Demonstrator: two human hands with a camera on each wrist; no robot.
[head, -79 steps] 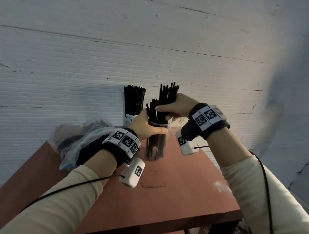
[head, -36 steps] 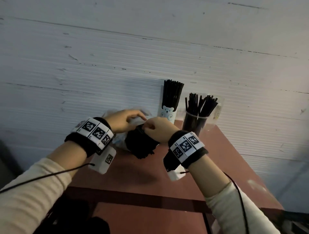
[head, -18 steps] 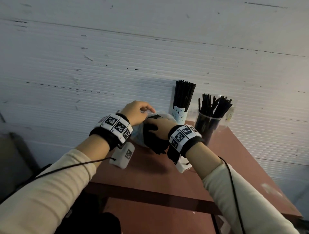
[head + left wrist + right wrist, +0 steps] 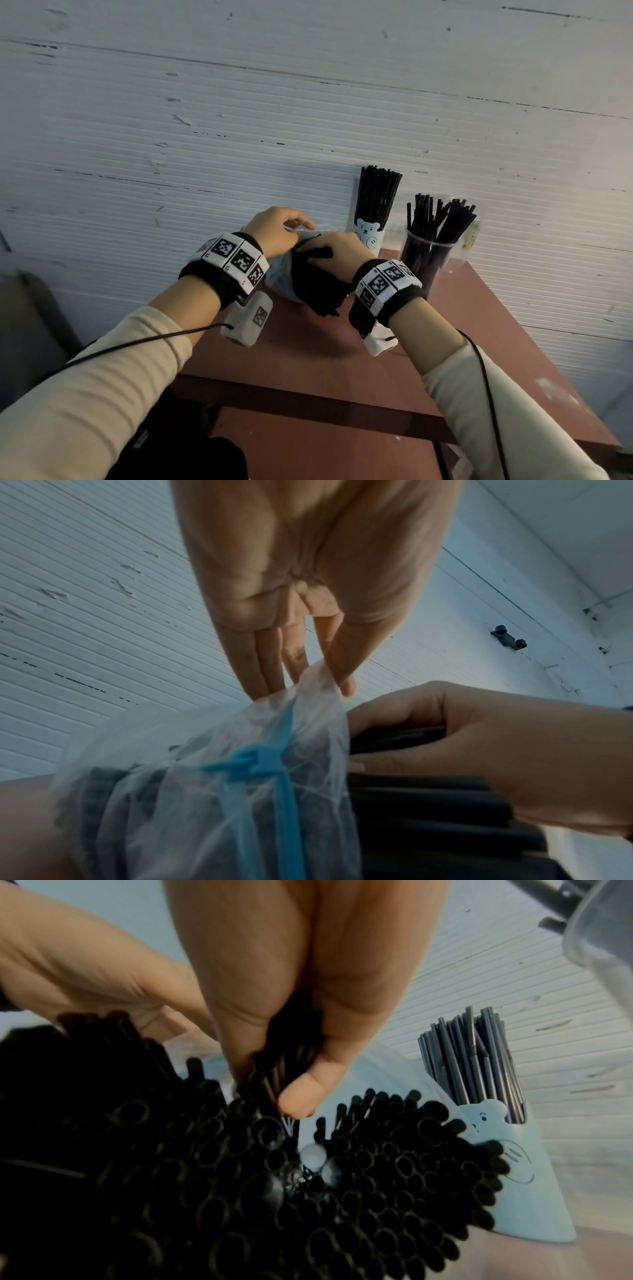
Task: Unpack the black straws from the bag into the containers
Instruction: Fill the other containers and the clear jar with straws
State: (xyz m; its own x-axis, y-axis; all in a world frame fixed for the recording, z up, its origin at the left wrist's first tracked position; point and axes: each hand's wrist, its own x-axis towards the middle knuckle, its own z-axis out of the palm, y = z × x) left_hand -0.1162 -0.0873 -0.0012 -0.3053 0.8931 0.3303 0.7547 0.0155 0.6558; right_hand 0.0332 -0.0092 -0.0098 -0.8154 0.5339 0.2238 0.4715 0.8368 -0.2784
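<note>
A clear plastic bag [image 4: 279, 277] [image 4: 212, 785] with blue drawstrings lies on the red table [image 4: 342, 370], its open end stuffed with black straws [image 4: 317, 291] [image 4: 308, 1191]. My left hand [image 4: 274, 233] [image 4: 329, 680] pinches the bag's rim. My right hand [image 4: 337, 251] [image 4: 291, 1074] grips a small bunch of the straws at the bag's mouth, thumb pressed against them. At the back stand a pale blue bear container [image 4: 368, 236] [image 4: 514, 1164] and a clear cup [image 4: 428, 260], both holding upright black straws.
A white ribbed wall [image 4: 308, 120] rises right behind the table. The table's front edge [image 4: 308, 407] runs across below my arms. Cables trail from both wristbands.
Earlier my hands were at the clear cup with straws. Since then both hands moved to the bag; over the last second my right hand has closed on a bunch of straws.
</note>
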